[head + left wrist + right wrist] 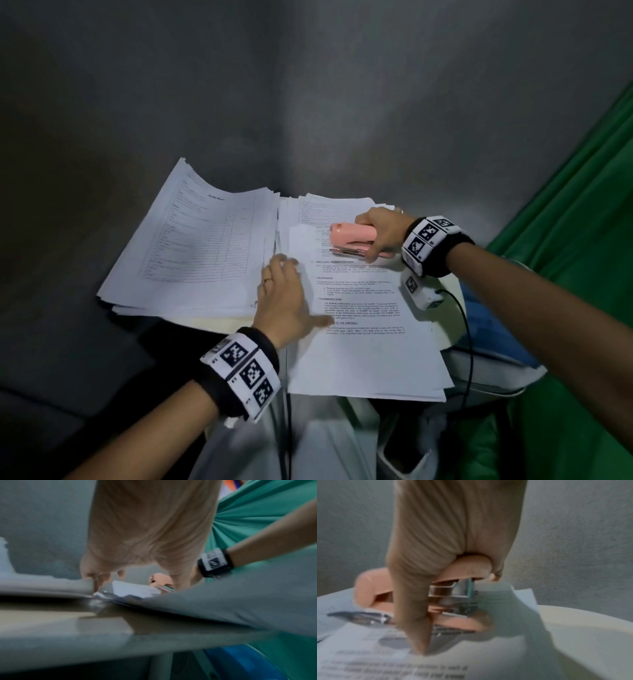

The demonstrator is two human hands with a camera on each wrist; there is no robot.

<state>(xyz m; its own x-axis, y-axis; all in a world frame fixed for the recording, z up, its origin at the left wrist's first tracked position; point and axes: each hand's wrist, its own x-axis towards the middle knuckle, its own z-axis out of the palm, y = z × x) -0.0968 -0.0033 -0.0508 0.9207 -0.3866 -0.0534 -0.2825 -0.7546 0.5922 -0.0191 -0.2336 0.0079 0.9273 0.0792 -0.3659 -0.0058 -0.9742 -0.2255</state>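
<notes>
A pink stapler [352, 236] lies on top of a printed text document [363, 329] that heads the right paper pile. My right hand [382, 233] grips the stapler's rear end; in the right wrist view the thumb [412, 615] runs down the side of the stapler [373, 586] to the page. My left hand [284, 294] rests flat on the document's left edge, with the thumb spread out across the text. A second pile of ruled forms [195, 246] lies to the left. In the left wrist view, the fingertips [92, 577] touch the paper edge, with the stapler [159, 578] beyond.
The piles cover a small round white table [454, 308], set in a corner of grey walls. Green cloth [565, 205] hangs on the right, above a blue object [493, 329]. A black cable [469, 342] runs from my right wrist down past the table edge.
</notes>
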